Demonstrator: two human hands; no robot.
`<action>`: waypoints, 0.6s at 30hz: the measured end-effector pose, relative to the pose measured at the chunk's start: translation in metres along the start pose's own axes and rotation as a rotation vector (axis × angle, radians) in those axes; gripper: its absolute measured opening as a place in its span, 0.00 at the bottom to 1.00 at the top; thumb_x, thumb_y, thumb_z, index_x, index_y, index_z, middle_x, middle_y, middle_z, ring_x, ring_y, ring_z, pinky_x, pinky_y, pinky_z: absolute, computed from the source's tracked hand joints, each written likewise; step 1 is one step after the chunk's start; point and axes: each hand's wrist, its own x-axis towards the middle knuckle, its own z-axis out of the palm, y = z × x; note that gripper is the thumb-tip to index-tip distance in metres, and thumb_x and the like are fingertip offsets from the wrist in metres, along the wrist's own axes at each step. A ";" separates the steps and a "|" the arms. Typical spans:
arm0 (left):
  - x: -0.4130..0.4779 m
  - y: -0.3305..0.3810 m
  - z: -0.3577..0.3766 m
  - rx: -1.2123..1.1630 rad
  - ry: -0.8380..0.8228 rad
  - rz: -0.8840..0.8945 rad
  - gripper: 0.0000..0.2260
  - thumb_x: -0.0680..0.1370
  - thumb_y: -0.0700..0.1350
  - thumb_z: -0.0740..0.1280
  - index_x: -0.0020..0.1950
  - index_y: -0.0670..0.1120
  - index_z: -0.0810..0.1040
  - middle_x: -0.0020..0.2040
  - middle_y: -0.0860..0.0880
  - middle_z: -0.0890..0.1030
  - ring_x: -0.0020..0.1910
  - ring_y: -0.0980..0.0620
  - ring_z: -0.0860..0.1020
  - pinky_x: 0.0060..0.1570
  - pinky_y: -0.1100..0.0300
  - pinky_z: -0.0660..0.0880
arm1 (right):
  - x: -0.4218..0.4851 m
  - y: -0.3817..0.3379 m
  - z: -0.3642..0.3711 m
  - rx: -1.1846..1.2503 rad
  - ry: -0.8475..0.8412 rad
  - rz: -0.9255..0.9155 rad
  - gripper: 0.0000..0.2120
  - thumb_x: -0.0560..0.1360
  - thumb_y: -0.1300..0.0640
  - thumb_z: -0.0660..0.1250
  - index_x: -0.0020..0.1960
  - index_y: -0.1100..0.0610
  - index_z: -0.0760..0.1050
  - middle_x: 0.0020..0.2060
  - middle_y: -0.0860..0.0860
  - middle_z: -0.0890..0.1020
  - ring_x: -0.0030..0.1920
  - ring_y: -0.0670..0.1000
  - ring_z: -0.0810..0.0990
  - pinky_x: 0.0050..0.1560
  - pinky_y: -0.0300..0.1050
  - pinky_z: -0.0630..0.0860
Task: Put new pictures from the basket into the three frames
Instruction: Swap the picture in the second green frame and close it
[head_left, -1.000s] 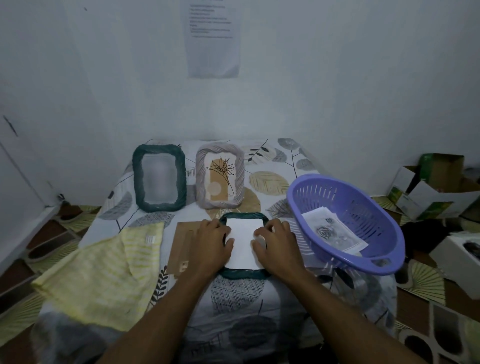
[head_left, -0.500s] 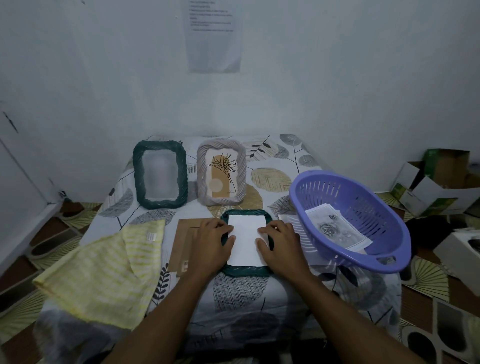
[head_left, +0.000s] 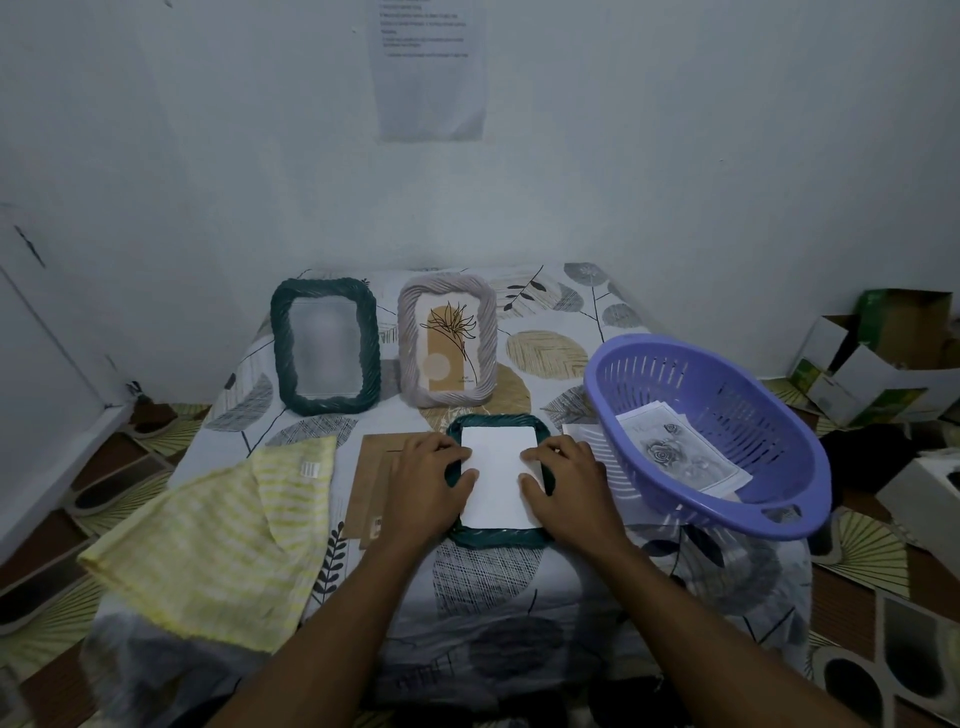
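A dark green frame lies face down in the middle of the table with a white sheet set into its back. My left hand presses on the sheet's left edge and my right hand on its right edge, fingers spread flat. Behind stand a second dark green frame with a blurred picture and a grey frame with a plant drawing. A purple basket at the right holds rose pictures.
A brown backing board lies left of the flat frame, partly under my left hand. A yellow striped cloth covers the table's left front. Open cardboard boxes sit on the floor at the right. The wall is close behind the table.
Both hands stay pressed on the white sheet in the flat frame; the fingers have shifted only slightly. The camera has tilted a little.
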 end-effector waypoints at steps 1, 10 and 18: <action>0.000 0.000 0.000 0.003 0.000 0.001 0.14 0.74 0.50 0.70 0.57 0.48 0.82 0.53 0.52 0.79 0.56 0.51 0.72 0.56 0.50 0.72 | 0.000 0.000 0.000 0.002 0.000 0.000 0.17 0.76 0.47 0.63 0.63 0.50 0.77 0.58 0.47 0.74 0.60 0.50 0.70 0.60 0.49 0.67; -0.005 -0.004 -0.011 0.041 0.012 0.029 0.14 0.74 0.49 0.71 0.56 0.46 0.83 0.52 0.50 0.80 0.54 0.49 0.74 0.53 0.56 0.71 | 0.003 -0.010 0.003 -0.059 -0.045 -0.027 0.18 0.77 0.48 0.57 0.63 0.50 0.76 0.59 0.49 0.74 0.60 0.52 0.70 0.58 0.52 0.65; -0.007 -0.004 -0.016 0.039 -0.011 0.023 0.14 0.74 0.50 0.71 0.58 0.46 0.82 0.53 0.50 0.79 0.55 0.50 0.74 0.54 0.56 0.71 | -0.001 -0.011 0.008 -0.024 -0.018 -0.011 0.15 0.78 0.48 0.61 0.63 0.49 0.76 0.60 0.48 0.74 0.61 0.51 0.70 0.57 0.50 0.63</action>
